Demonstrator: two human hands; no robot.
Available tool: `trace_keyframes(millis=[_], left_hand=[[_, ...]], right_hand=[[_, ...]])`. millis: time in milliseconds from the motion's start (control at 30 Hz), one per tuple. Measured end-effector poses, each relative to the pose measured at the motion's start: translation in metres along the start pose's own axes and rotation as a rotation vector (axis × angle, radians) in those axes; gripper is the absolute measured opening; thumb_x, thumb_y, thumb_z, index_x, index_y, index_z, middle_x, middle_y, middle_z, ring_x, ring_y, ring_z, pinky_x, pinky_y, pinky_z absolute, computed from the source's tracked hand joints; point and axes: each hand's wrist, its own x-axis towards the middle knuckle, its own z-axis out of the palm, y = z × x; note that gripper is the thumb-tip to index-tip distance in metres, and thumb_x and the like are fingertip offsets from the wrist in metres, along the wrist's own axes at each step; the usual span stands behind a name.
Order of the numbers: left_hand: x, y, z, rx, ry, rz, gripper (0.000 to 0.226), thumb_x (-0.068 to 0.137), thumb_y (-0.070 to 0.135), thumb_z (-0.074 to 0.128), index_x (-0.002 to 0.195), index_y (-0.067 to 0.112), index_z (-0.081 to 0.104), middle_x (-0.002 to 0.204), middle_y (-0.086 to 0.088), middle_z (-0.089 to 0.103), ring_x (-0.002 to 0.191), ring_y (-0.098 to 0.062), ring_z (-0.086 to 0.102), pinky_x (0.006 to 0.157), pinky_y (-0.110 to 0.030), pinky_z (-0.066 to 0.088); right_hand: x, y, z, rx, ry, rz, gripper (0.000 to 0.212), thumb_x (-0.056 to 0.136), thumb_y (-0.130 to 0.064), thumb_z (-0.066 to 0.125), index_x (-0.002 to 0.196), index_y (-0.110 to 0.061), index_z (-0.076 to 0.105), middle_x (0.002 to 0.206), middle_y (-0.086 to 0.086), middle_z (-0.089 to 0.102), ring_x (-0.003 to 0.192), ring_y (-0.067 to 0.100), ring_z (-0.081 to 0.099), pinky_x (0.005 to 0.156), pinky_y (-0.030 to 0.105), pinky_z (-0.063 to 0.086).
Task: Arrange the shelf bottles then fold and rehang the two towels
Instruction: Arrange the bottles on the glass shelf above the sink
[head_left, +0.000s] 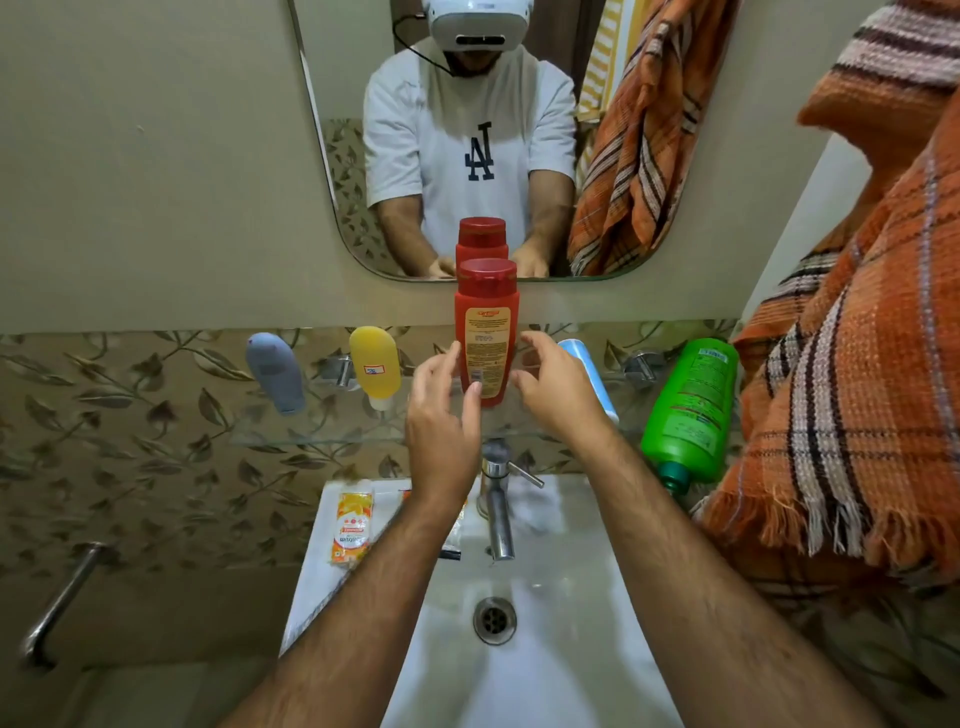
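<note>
bottles on glass shelf, hands around the red one

red bottle (487, 332) stands upright mid-shelf (317, 434), cap up, long axis vertical, label toward the camera. left hand (441, 415) and right hand (558, 389) flank it, fingers loosely spread; left fingertips look to touch its lower front, right hand just beside it, neither gripping. grey bottle (275, 371) and yellow bottle (375, 366) stand to its left, the yellow cap-down. blue bottle (589, 376) sits behind the right hand. green bottle (691, 410) leans at the right end, cap toward the sink (597, 597). orange towel (841, 374) hangs right. contents cannot be told.
</note>
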Motion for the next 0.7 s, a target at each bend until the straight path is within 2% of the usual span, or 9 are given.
trace_keyframes(millis=[67,133,233,333,500,600,700], left_hand=[[-0.005,0.005,0.001,-0.042,-0.027,0.065,0.040,0.093,0.007,0.062,0.132,0.013,0.058,0.116,-0.001,0.057,0.103,-0.011,0.056,0.090,-0.024,0.050],[-0.010,0.009,0.004,-0.062,-0.080,0.131,0.035,0.091,0.001,0.062,0.125,0.011,0.063,0.112,-0.001,0.060,0.100,-0.010,0.057,0.089,-0.021,0.049],[-0.013,0.016,0.012,-0.087,-0.196,0.201,0.034,0.088,-0.006,0.061,0.119,0.008,0.067,0.110,-0.004,0.064,0.101,-0.011,0.059,0.091,-0.019,0.049],[-0.012,0.021,0.022,-0.067,-0.329,0.239,0.037,0.087,-0.006,0.061,0.120,0.010,0.067,0.114,-0.003,0.066,0.105,-0.014,0.061,0.096,-0.027,0.049],[-0.003,0.030,0.035,0.097,-0.579,0.210,0.056,0.086,0.001,0.065,0.138,0.018,0.054,0.131,-0.001,0.059,0.119,-0.018,0.052,0.105,-0.034,0.043],[-0.001,0.033,0.041,0.248,-0.665,0.217,0.065,0.086,0.008,0.067,0.144,0.024,0.045,0.135,0.000,0.054,0.121,-0.020,0.050,0.102,-0.040,0.044],[-0.002,0.033,0.046,0.346,-0.726,0.185,0.070,0.086,0.016,0.070,0.147,0.028,0.037,0.136,0.000,0.051,0.121,-0.020,0.051,0.099,-0.043,0.043]], right_hand=[[-0.002,0.000,-0.007,-0.059,0.034,-0.023,0.049,0.094,-0.010,0.061,0.142,-0.013,0.048,0.128,0.008,0.062,0.119,0.023,0.057,0.094,0.026,0.042],[-0.004,0.001,-0.016,-0.080,0.085,-0.066,0.046,0.092,-0.009,0.062,0.137,-0.013,0.054,0.124,0.008,0.065,0.117,0.023,0.059,0.099,0.029,0.043],[-0.006,0.006,-0.033,-0.099,0.164,-0.097,0.034,0.090,-0.005,0.061,0.123,-0.013,0.065,0.119,0.007,0.069,0.112,0.022,0.062,0.100,0.033,0.047],[-0.007,0.018,-0.056,-0.232,0.222,-0.069,0.033,0.086,0.001,0.055,0.113,-0.012,0.070,0.113,0.011,0.072,0.108,0.029,0.064,0.094,0.036,0.049],[-0.014,0.037,-0.080,-0.475,0.109,0.110,0.047,0.081,0.006,0.050,0.119,-0.018,0.065,0.116,0.011,0.070,0.106,0.031,0.064,0.089,0.038,0.052],[-0.016,0.041,-0.080,-0.497,0.030,0.118,0.054,0.081,0.006,0.052,0.129,-0.017,0.060,0.121,0.013,0.067,0.108,0.031,0.063,0.090,0.037,0.052],[-0.016,0.044,-0.074,-0.471,-0.048,0.107,0.053,0.082,0.004,0.057,0.130,-0.018,0.058,0.121,0.011,0.067,0.105,0.029,0.063,0.088,0.038,0.053]])
